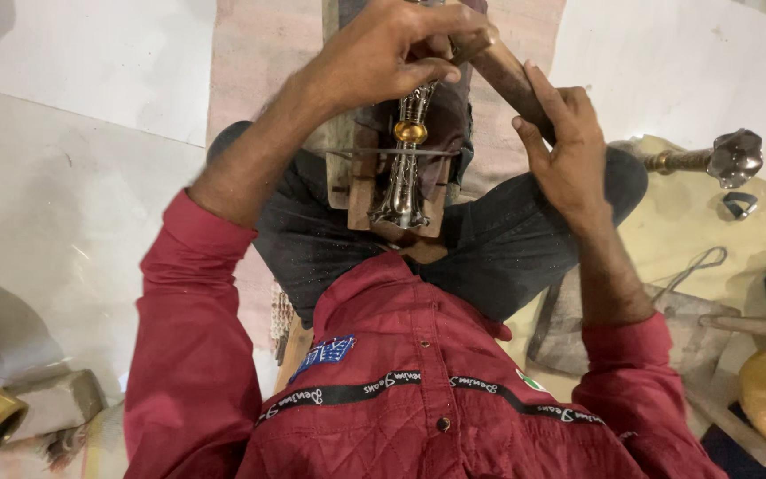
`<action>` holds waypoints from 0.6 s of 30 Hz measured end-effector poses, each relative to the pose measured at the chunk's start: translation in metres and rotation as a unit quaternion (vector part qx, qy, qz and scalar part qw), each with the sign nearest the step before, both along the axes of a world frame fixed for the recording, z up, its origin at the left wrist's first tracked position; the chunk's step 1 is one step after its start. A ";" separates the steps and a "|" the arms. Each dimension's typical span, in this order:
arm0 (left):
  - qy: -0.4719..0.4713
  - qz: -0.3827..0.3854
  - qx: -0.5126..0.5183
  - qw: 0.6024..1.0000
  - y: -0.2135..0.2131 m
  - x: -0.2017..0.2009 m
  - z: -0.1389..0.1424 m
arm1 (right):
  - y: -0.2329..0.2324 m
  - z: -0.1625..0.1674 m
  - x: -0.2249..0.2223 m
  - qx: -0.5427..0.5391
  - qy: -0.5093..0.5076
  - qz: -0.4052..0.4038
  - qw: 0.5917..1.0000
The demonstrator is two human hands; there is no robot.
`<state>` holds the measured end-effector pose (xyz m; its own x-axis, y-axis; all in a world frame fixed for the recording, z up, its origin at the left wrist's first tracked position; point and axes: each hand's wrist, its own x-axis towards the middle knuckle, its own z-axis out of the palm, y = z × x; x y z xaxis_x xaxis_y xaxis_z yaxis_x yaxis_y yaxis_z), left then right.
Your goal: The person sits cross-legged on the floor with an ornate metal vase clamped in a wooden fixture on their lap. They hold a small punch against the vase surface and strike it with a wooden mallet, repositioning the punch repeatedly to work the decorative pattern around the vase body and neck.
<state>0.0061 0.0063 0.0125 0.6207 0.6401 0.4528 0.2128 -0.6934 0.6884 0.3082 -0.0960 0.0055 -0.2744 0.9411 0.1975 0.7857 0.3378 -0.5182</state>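
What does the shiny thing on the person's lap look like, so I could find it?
Look at the dark-trousered lap in the middle, where a wooden block rests. On it lies a long silvery carved metal piece, flared at the near end, with the left hand over its far end. Only it has a gold ring around its middle; the right hand holds a plain brown stick.

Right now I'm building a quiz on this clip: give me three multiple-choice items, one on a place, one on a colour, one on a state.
1. Where does the ornate metal piece lie?
A. on a wooden block over the lap
B. on the floor tile
C. inside a bag

2. What colour is the shirt?
A. blue
B. red
C. white

3. What is the right hand doing?
A. hanging free
B. gripping a wooden tool handle
C. resting flat on the floor

A: it sits on the block between the knees. B: sleeves and chest are red. B: fingers wrap the handle.
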 end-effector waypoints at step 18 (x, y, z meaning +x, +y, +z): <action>0.174 -0.013 0.015 0.985 0.008 0.020 0.026 | -0.014 -0.020 0.003 -0.040 0.305 -0.062 0.949</action>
<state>0.0261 0.0146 0.0387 0.7578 0.6110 0.2290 0.4136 -0.7212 0.5556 0.3110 -0.1102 -0.0144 -0.0174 0.9776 0.2097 0.3614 0.2017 -0.9103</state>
